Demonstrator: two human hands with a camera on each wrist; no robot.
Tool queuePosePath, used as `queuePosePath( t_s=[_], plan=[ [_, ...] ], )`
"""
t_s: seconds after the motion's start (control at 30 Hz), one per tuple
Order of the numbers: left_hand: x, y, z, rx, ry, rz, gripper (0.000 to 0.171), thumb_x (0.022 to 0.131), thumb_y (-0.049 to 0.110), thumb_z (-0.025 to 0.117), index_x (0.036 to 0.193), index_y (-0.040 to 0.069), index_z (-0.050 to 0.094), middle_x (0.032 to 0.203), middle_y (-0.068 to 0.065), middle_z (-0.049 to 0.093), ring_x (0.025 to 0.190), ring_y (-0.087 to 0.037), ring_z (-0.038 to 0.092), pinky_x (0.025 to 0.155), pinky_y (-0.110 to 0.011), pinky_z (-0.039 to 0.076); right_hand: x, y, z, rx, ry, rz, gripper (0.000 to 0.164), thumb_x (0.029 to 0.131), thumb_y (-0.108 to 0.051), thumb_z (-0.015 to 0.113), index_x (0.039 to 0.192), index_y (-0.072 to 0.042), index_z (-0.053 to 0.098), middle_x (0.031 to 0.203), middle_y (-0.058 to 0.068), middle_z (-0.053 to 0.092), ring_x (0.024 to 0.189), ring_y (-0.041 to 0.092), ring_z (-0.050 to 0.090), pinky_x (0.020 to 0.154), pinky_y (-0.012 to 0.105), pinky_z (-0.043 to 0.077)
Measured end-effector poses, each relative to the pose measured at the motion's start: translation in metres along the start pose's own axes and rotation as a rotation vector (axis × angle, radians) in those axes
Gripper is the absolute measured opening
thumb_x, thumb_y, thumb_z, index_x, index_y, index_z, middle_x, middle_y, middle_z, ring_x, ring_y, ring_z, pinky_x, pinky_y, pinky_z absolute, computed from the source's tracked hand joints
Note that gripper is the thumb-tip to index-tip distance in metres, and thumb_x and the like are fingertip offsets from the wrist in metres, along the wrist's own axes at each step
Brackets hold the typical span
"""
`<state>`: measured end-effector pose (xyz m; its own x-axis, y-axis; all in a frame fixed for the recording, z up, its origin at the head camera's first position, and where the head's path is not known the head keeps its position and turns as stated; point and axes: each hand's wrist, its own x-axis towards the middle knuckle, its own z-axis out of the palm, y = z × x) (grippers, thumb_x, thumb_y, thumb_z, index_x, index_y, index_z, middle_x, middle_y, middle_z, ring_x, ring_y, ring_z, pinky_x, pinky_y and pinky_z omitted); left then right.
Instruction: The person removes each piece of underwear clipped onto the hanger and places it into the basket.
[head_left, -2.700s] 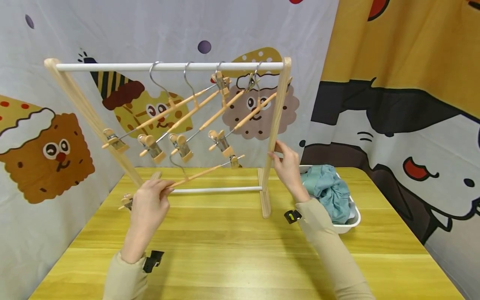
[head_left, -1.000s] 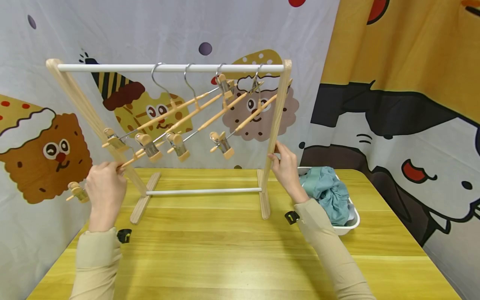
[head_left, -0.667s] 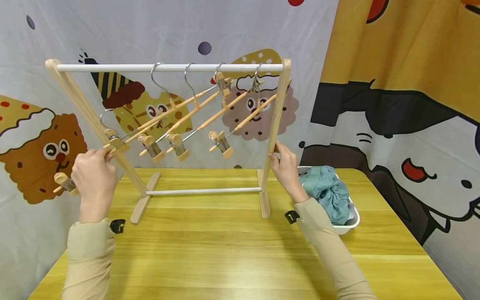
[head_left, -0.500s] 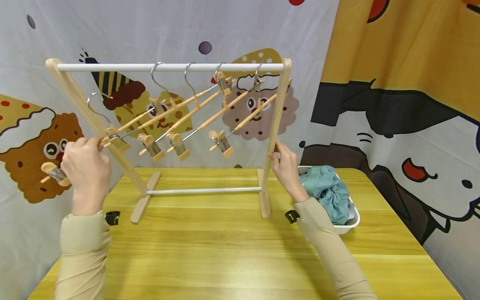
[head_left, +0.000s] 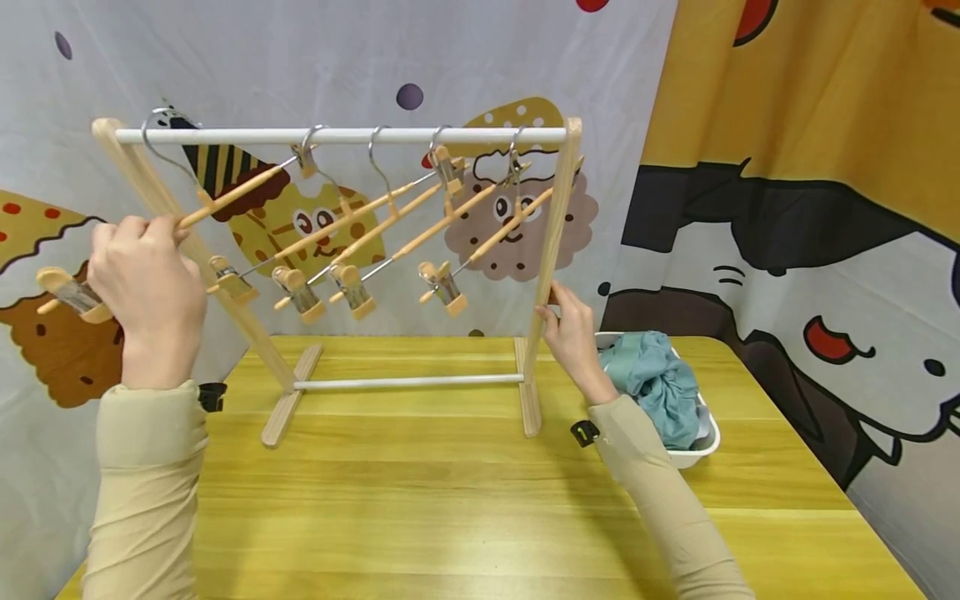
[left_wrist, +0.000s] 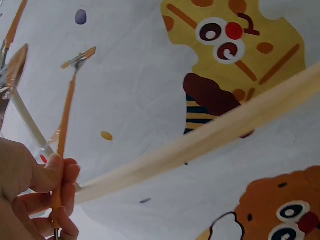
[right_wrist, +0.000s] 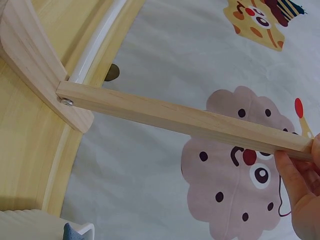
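My left hand (head_left: 150, 287) grips the wooden bar of a clip hanger (head_left: 238, 190) at the left end of the garment rack (head_left: 247, 135). In the head view its metal hook overlaps the white top rail near the left post. The left wrist view shows the thumb and fingers curled round the hanger bar (left_wrist: 66, 120). My right hand (head_left: 572, 337) holds the rack's right wooden post (head_left: 551, 242) between thumb and fingers; the right wrist view shows the same post (right_wrist: 190, 120) gripped near the frame's right edge. Several more clip hangers (head_left: 420, 225) hang from the rail, slanting.
A white basket (head_left: 693, 457) with teal cloth (head_left: 652, 387) stands right of the rack on the wooden table (head_left: 420, 517). The rack's left foot (head_left: 291, 396) and lower white bar (head_left: 408, 382) are near the back. A cartoon curtain (head_left: 750, 275) hangs behind.
My left hand has carried the clip hanger from low in front of the rack leftward and then up, bringing its hook to the top rail. The right hand stays on the post.
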<state>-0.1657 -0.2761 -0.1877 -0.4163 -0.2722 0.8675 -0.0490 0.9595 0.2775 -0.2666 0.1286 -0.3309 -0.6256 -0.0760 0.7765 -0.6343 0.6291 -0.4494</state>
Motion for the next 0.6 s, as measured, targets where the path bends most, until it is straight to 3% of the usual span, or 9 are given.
queuePosePath(
  t_s=[0.17, 0.3, 0.43, 0.6],
  plan=[
    [0.003, 0.006, 0.003, 0.006, -0.062, -0.017, 0.03, 0.098, 0.008, 0.044, 0.11, -0.007, 0.067, 0.103, -0.031, 0.064, 0.093, -0.049, 0.05, 0.078, -0.063, 0.039, 0.0, 0.0, 0.001, 0.003, 0.003, -0.009, 0.036, 0.088, -0.006, 0.064, 0.12, 0.008, 0.058, 0.098, 0.024, 0.066, 0.094, 0.036, 0.066, 0.075, 0.043, 0.057],
    [0.0, 0.006, 0.006, 0.01, -0.068, -0.015, 0.029, 0.098, 0.008, 0.045, 0.11, -0.007, 0.067, 0.104, -0.031, 0.064, 0.092, -0.049, 0.05, 0.079, -0.061, 0.039, 0.0, -0.001, 0.001, 0.01, -0.015, 0.001, 0.036, 0.089, -0.007, 0.062, 0.122, 0.007, 0.057, 0.099, 0.023, 0.065, 0.095, 0.036, 0.065, 0.076, 0.043, 0.057],
    [-0.005, 0.005, 0.009, -0.013, -0.024, 0.006, 0.031, 0.099, 0.011, 0.045, 0.11, -0.007, 0.067, 0.104, -0.031, 0.065, 0.09, -0.049, 0.05, 0.081, -0.058, 0.038, 0.0, -0.001, 0.0, 0.018, -0.02, 0.009, 0.037, 0.09, -0.007, 0.061, 0.124, 0.007, 0.056, 0.099, 0.023, 0.065, 0.096, 0.036, 0.065, 0.077, 0.043, 0.057],
    [-0.012, 0.004, 0.016, -0.098, 0.085, 0.025, 0.034, 0.099, 0.017, 0.045, 0.11, -0.007, 0.067, 0.103, -0.031, 0.065, 0.091, -0.049, 0.051, 0.083, -0.055, 0.035, 0.0, 0.0, 0.0, 0.021, -0.022, 0.01, 0.036, 0.09, -0.008, 0.061, 0.123, 0.007, 0.057, 0.098, 0.023, 0.065, 0.096, 0.035, 0.065, 0.077, 0.042, 0.057]
  ],
)
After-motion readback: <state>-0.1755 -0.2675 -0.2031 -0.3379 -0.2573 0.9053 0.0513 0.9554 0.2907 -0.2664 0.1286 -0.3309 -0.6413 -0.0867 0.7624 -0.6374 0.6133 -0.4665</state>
